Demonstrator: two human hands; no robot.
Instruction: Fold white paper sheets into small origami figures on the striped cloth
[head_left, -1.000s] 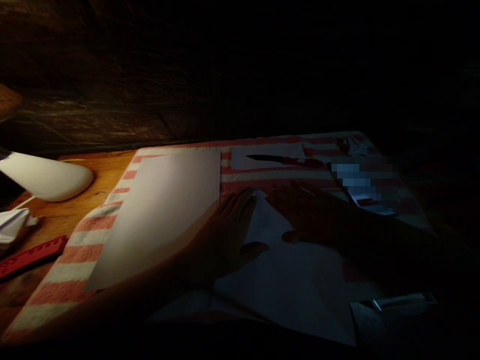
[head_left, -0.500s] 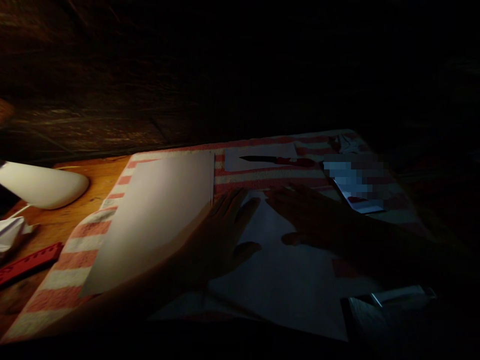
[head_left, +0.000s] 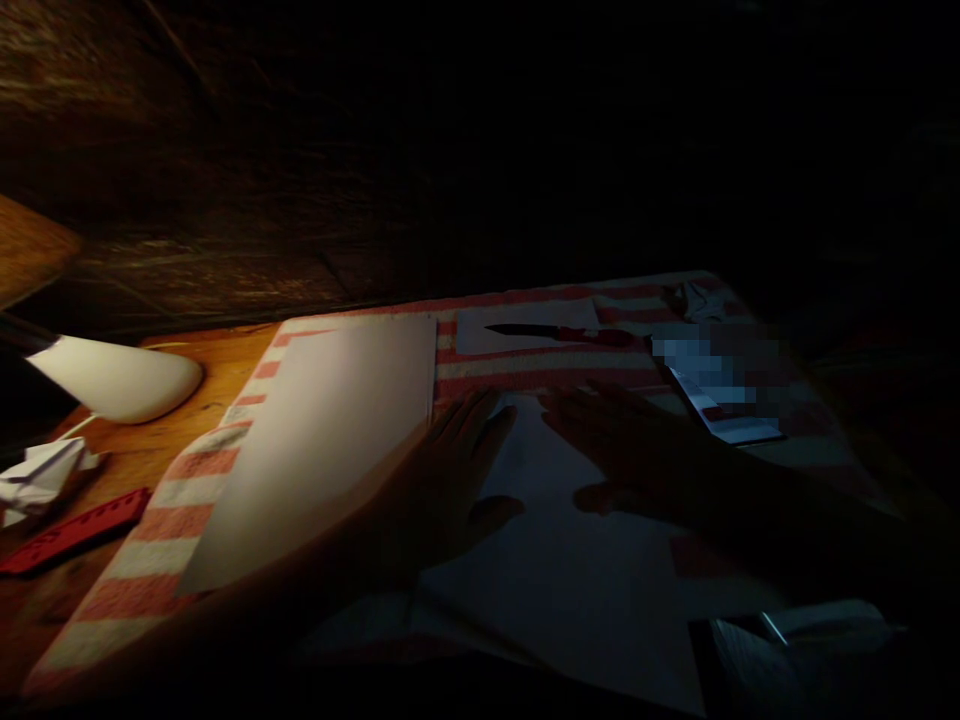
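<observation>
Head view is showing a white paper [head_left: 570,580] lying on the striped cloth [head_left: 165,500], near the person. The left hand [head_left: 450,480] and the right hand [head_left: 637,450] are resting flat on it, fingers stretched out, gripping nothing. A knife [head_left: 562,333] is lying beyond them, and a lamp [head_left: 112,378] is standing far left.

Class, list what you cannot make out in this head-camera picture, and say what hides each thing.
All head view:
- right hand fingertips on the paper: lost in shadow.
- pixelated thing right of the knife: blurred out.
- lamp: cut by the left edge.
- bottom-right object: too dark to name.
</observation>
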